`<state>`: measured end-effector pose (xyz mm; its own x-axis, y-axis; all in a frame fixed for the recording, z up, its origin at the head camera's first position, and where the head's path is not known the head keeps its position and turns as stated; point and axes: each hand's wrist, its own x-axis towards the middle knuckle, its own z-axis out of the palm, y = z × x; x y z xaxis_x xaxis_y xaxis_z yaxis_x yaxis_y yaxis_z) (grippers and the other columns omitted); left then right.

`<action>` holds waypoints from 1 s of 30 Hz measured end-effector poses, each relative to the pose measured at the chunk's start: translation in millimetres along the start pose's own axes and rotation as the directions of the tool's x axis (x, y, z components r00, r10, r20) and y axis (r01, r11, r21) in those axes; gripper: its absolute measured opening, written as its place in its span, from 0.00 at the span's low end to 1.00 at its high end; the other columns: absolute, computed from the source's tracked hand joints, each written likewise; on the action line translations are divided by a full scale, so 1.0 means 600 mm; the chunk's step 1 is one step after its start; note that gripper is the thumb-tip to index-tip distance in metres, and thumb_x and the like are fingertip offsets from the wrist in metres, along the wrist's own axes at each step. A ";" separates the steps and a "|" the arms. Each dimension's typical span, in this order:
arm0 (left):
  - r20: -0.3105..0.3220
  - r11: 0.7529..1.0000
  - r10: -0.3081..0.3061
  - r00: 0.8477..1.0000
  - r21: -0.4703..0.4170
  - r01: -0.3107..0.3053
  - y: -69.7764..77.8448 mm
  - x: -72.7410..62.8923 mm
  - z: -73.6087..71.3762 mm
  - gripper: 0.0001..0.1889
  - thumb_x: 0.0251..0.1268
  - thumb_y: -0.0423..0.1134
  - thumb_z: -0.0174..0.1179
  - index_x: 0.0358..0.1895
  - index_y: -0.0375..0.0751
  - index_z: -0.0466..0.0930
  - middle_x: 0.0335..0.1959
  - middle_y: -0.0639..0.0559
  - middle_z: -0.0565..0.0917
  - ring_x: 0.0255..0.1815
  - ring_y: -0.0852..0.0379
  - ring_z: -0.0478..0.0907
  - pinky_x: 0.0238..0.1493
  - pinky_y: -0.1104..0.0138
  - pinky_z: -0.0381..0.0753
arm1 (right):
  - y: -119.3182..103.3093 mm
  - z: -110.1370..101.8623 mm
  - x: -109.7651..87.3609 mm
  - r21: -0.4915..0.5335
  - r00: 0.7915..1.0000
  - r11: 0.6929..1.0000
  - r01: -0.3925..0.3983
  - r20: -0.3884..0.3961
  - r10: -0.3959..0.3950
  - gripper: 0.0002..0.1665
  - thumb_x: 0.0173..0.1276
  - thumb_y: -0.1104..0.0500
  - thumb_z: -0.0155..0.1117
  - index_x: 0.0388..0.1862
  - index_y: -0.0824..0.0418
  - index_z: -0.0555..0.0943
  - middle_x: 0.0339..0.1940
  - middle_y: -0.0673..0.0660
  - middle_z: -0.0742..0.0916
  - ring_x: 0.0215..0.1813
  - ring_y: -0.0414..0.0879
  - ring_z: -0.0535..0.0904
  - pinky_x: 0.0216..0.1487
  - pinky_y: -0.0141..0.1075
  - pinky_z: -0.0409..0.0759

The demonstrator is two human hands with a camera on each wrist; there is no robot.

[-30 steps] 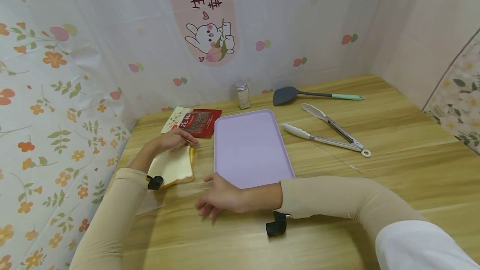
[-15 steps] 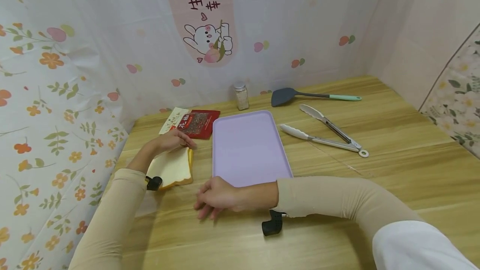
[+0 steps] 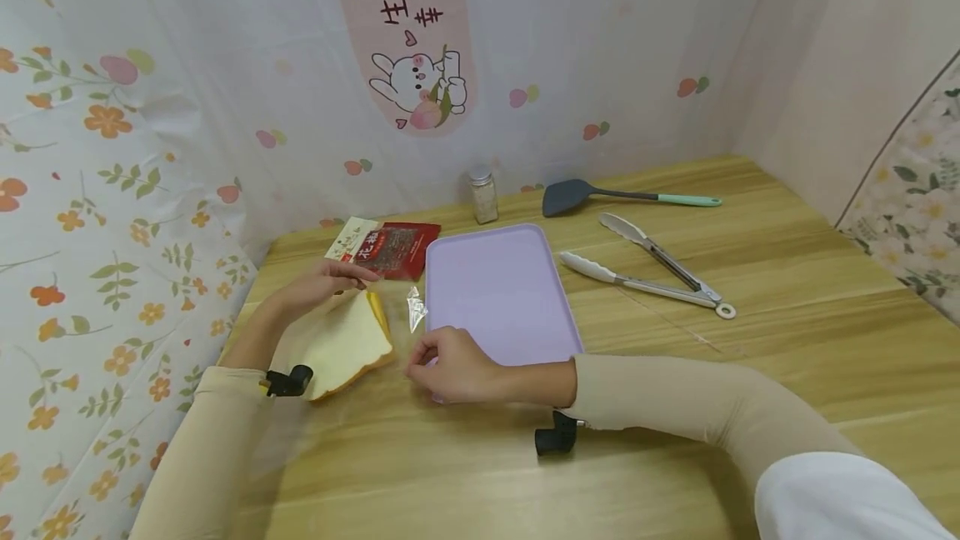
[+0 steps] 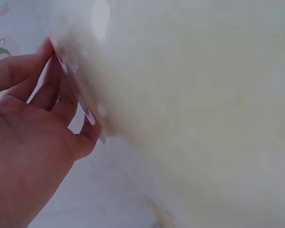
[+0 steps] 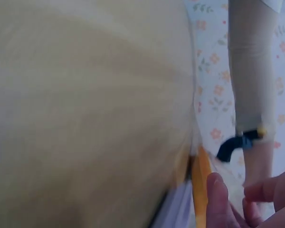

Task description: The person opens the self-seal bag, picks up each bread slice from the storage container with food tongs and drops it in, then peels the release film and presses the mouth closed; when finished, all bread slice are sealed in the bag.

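Observation:
In the head view, sliced bread (image 3: 343,347) with a yellow-orange edge lies tilted at the left of the table, wrapped in clear plastic film (image 3: 416,309) that glints between the hands. The left hand (image 3: 318,286) pinches the film by the bread's far edge; the left wrist view shows its fingertips on the translucent film (image 4: 80,90). My right hand (image 3: 453,365), over the near left corner of the lilac tray (image 3: 498,290), has its thumb and fingers curled together and appears to pinch the film's other side. The film's outline is hard to make out.
Behind the left hand lies a red spice packet (image 3: 401,250). A glass shaker (image 3: 483,197) stands by the back wall. A spatula (image 3: 570,196) and spread tongs (image 3: 652,277) are right of the tray. Floral cloth hangs behind and at left.
The right hand has lifted slightly away from the table and curled its fingers. The left hand has shifted slightly left. The bread has turned and tilted, and the film now shows as a bright glint.

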<state>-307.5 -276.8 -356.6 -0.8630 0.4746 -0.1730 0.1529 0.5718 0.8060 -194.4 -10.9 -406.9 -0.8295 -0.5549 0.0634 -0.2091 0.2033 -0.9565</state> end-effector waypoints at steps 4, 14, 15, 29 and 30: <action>-0.060 0.998 0.012 0.998 -0.059 -0.016 0.008 -0.021 -0.002 0.18 0.78 0.31 0.45 0.63 0.29 0.76 0.63 0.39 0.77 0.58 0.57 0.73 0.63 0.51 0.65 | 0.003 -0.034 -0.008 -0.115 0.985 0.980 0.165 -0.026 -0.169 0.05 0.64 0.67 0.65 0.27 0.61 0.82 0.27 0.50 0.87 0.22 0.41 0.84 0.23 0.30 0.78; -0.211 0.963 0.121 0.970 -0.213 -0.167 0.029 -0.059 0.020 0.18 0.79 0.35 0.49 0.64 0.32 0.75 0.56 0.59 0.82 0.59 0.59 0.75 0.53 0.65 0.74 | -0.021 -0.111 -0.031 -0.286 0.911 0.886 0.366 -0.087 -0.404 0.06 0.63 0.67 0.66 0.29 0.58 0.81 0.28 0.48 0.87 0.30 0.34 0.81 0.32 0.31 0.80; -0.232 0.956 0.143 0.962 -0.220 -0.195 0.033 -0.064 0.023 0.18 0.79 0.35 0.49 0.64 0.33 0.76 0.55 0.61 0.83 0.58 0.61 0.75 0.52 0.67 0.74 | -0.025 -0.118 -0.032 -0.297 0.900 0.874 0.384 -0.090 -0.426 0.07 0.63 0.68 0.66 0.28 0.58 0.81 0.27 0.47 0.86 0.30 0.34 0.81 0.34 0.31 0.81; -0.592 0.662 0.444 0.673 -0.289 -0.691 0.164 -0.102 0.097 0.18 0.67 0.17 0.52 0.55 0.29 0.82 0.55 0.52 0.82 0.53 0.54 0.74 0.49 0.71 0.75 | -0.163 -0.274 -0.079 -0.519 0.697 0.665 0.537 -0.172 -0.697 0.04 0.63 0.74 0.66 0.33 0.67 0.80 0.30 0.55 0.87 0.31 0.41 0.81 0.28 0.29 0.79; -0.605 0.625 0.472 0.641 -0.284 -0.728 0.177 -0.100 0.102 0.18 0.66 0.16 0.51 0.55 0.29 0.82 0.55 0.51 0.82 0.53 0.54 0.74 0.49 0.71 0.75 | -0.174 -0.287 -0.081 -0.532 0.671 0.642 0.552 -0.174 -0.721 0.04 0.62 0.75 0.66 0.32 0.69 0.80 0.30 0.57 0.87 0.31 0.40 0.81 0.28 0.28 0.79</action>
<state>-210.2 -203.5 -295.5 -0.7726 0.1692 0.6120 0.5867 -0.1781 0.7899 -221.5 134.0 -261.0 -0.4961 -0.3787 0.7814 -0.8675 0.2536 -0.4279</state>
